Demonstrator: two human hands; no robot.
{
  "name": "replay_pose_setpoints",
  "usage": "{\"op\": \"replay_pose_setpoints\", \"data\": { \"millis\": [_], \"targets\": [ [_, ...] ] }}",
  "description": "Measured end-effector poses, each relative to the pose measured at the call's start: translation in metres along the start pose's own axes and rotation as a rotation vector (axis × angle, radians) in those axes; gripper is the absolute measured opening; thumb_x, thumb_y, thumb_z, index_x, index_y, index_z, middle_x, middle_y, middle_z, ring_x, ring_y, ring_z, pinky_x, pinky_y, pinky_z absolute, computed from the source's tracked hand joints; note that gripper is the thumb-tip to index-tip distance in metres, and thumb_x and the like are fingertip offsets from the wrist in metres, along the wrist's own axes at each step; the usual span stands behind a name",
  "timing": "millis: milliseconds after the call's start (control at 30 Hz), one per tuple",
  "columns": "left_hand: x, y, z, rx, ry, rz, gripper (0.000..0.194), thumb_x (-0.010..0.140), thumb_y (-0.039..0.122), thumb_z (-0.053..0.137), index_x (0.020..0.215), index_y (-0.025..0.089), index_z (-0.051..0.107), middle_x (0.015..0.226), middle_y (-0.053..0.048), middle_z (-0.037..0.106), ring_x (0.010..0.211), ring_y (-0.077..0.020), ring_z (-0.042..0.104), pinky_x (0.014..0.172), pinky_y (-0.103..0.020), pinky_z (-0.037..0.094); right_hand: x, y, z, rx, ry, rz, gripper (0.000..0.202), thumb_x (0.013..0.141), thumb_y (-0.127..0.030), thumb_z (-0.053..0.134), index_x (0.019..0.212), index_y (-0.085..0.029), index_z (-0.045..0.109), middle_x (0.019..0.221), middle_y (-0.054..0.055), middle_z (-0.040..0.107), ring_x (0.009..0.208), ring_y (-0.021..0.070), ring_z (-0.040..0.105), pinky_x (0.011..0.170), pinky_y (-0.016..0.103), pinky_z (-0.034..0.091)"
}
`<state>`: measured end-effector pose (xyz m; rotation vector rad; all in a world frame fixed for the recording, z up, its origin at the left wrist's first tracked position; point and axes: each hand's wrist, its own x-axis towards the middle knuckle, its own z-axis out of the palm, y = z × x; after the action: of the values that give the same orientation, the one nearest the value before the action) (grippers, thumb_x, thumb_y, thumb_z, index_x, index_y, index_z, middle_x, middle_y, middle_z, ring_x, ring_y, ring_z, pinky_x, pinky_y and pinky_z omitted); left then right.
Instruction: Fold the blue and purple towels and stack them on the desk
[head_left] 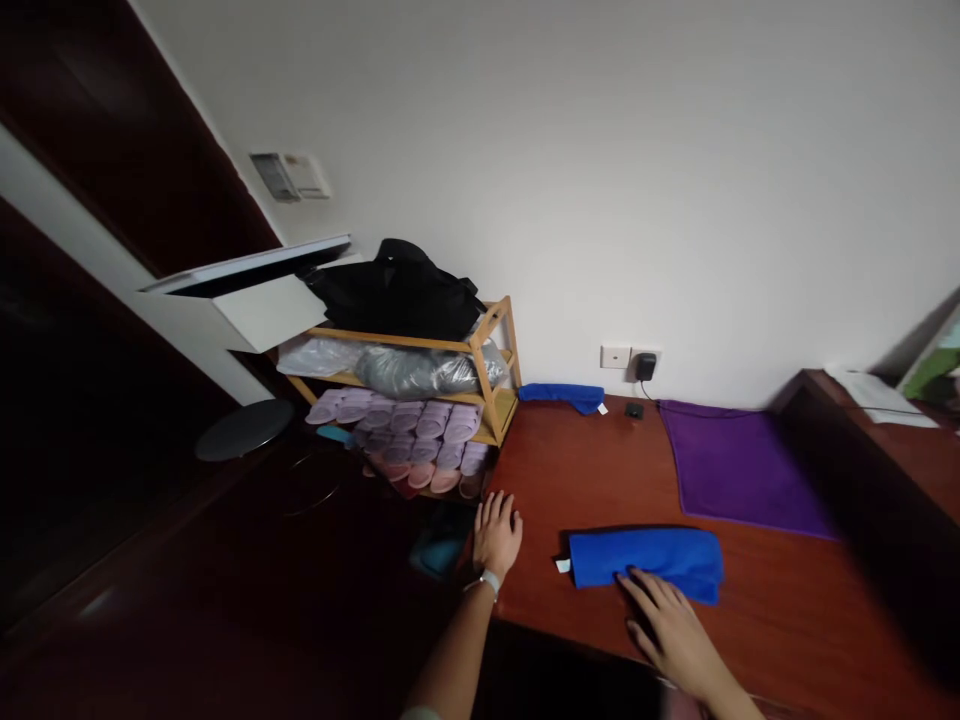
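A folded blue cloth (637, 553) with a small white tag lies on the reddish-brown wooden table (585, 470). The fingertips of my right hand (671, 630) rest on its near edge, fingers stretched out and not wrapped round it. At the table's left edge, my left hand (497, 535) lies with fingers spread, holding nothing. Farther back, by the wall, is a second folded blue cloth (561, 395), also tagged. To the right a purple cloth (739, 465) is spread flat on the tabletop.
Left of the table stands a wooden rack (491, 375) with several slippers (431, 420), plastic-wrapped items and a black bag (397, 295). A round stool (244, 428) is farther left. A black plug (645, 367) sits in the wall socket. A dark raised ledge (847, 450) bounds the right side.
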<state>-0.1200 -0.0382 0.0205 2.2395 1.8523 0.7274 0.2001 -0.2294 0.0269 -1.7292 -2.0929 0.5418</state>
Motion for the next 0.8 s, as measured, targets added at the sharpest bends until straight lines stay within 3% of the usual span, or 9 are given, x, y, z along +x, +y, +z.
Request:
{"op": "replay_pose_setpoints", "data": {
  "millis": [167, 300, 400, 500, 600, 700, 800],
  "targets": [
    [-0.037, 0.048, -0.008, -0.14, -0.056, 0.112, 0.038, 0.087, 0.012, 0.048, 0.111, 0.025, 0.074, 0.118, -0.007, 0.071, 0.119, -0.0245, 0.061, 0.109, -0.043, 0.045, 0.028, -0.012, 0.003, -0.169, 0.101, 0.014, 0.042, 0.1, -0.035, 0.043, 0.138, -0.033, 0.059, 0.134, 0.008, 0.065, 0.118, 0.027, 0.06, 0.1, 0.043, 0.045],
    [-0.086, 0.095, 0.013, -0.226, -0.05, 0.08, 0.041, 0.082, 0.01, 0.055, 0.117, 0.023, 0.072, 0.124, -0.008, 0.069, 0.124, -0.0251, 0.059, 0.112, -0.044, 0.045, 0.021, -0.02, 0.004, -0.094, 0.079, 0.055, 0.029, 0.097, -0.031, 0.044, 0.114, -0.025, 0.068, 0.116, 0.011, 0.071, 0.108, 0.0275, 0.063, 0.094, 0.04, 0.046],
    [-0.111, 0.111, 0.027, -0.3, -0.023, -0.008, 0.045, 0.087, 0.012, 0.05, 0.127, 0.021, 0.068, 0.131, -0.011, 0.068, 0.128, -0.026, 0.059, 0.113, -0.047, 0.044, 0.003, -0.024, -0.001, 0.043, 0.043, 0.055, 0.028, 0.099, -0.036, 0.04, 0.1, -0.024, 0.066, 0.1, 0.01, 0.073, 0.097, 0.0248, 0.067, 0.089, 0.036, 0.048],
    [-0.122, 0.115, 0.032, -0.401, -0.021, -0.061, 0.045, 0.094, 0.017, 0.042, 0.134, 0.021, 0.064, 0.134, -0.011, 0.068, 0.127, -0.0237, 0.062, 0.111, -0.043, 0.048, -0.003, -0.026, -0.024, 0.376, 0.116, 0.058, 0.04, 0.098, -0.058, 0.041, 0.093, -0.025, 0.063, 0.091, 0.004, 0.071, 0.087, 0.0206, 0.067, 0.084, 0.032, 0.05],
    [-0.128, 0.119, 0.033, -0.493, -0.028, -0.074, 0.049, 0.095, 0.018, 0.04, 0.14, 0.02, 0.06, 0.141, -0.011, 0.065, 0.13, -0.0216, 0.061, 0.11, -0.039, 0.049, 0.007, -0.027, -0.056, 0.688, 0.25, 0.137, 0.058, 0.086, -0.081, 0.043, 0.088, -0.024, 0.059, 0.078, 0.0, 0.065, 0.076, 0.0195, 0.063, 0.074, 0.032, 0.052],
    [-0.137, 0.126, 0.033, -0.552, -0.047, -0.032, 0.06, 0.084, 0.015, 0.055, 0.144, 0.02, 0.055, 0.146, -0.01, 0.061, 0.134, -0.0215, 0.058, 0.111, -0.036, 0.048, 0.024, -0.029, -0.086, 0.736, 0.287, 0.204, 0.067, 0.079, -0.089, 0.037, 0.085, -0.025, 0.055, 0.06, -0.005, 0.051, 0.054, 0.0161, 0.054, 0.053, 0.028, 0.046],
    [-0.143, 0.132, 0.035, -0.575, -0.047, 0.001, 0.074, 0.073, 0.012, 0.066, 0.145, 0.021, 0.053, 0.143, -0.011, 0.064, 0.129, -0.0231, 0.061, 0.109, -0.037, 0.05, 0.034, -0.036, -0.11, 0.766, 0.309, 0.233, 0.068, 0.074, -0.091, 0.042, 0.084, -0.025, 0.053, 0.052, -0.008, 0.044, 0.044, 0.015, 0.049, 0.044, 0.027, 0.04]
  ]
}}
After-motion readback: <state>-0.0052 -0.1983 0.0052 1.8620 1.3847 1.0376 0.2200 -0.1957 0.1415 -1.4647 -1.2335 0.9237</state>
